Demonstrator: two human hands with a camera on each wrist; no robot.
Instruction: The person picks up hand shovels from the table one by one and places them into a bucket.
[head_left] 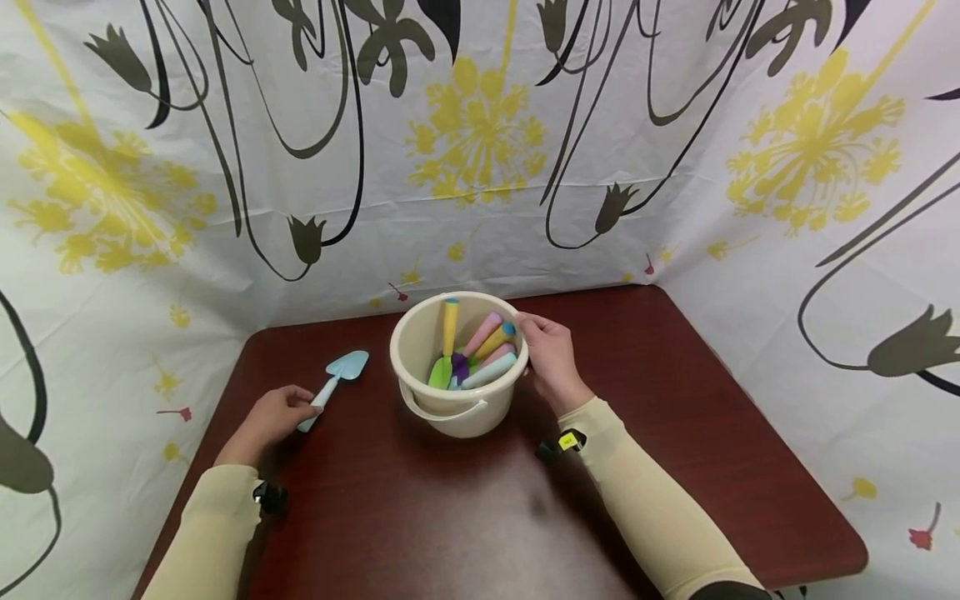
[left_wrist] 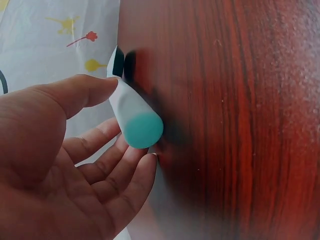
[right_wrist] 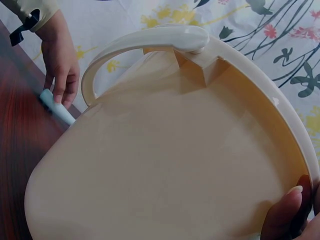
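A light blue toy trowel [head_left: 324,400] is at the left of the table, its blade pointing away from me. My left hand [head_left: 279,423] pinches its handle between thumb and fingers; the handle's round teal end [left_wrist: 144,130] faces the left wrist camera. Whether the trowel touches the table I cannot tell. A cream bucket [head_left: 457,421] stands upright at the table's middle, its carrying handle [head_left: 442,414] hanging down in front. Inside are several toy garden tools [head_left: 491,342] with yellow, pink and blue handles. My right hand [head_left: 553,358] grips the bucket's right rim, thumb over the edge.
The dark red-brown table [head_left: 675,467] has rounded corners. A white cloth [head_left: 480,233] printed with flowers hangs behind it and along both sides, close to the table's edges.
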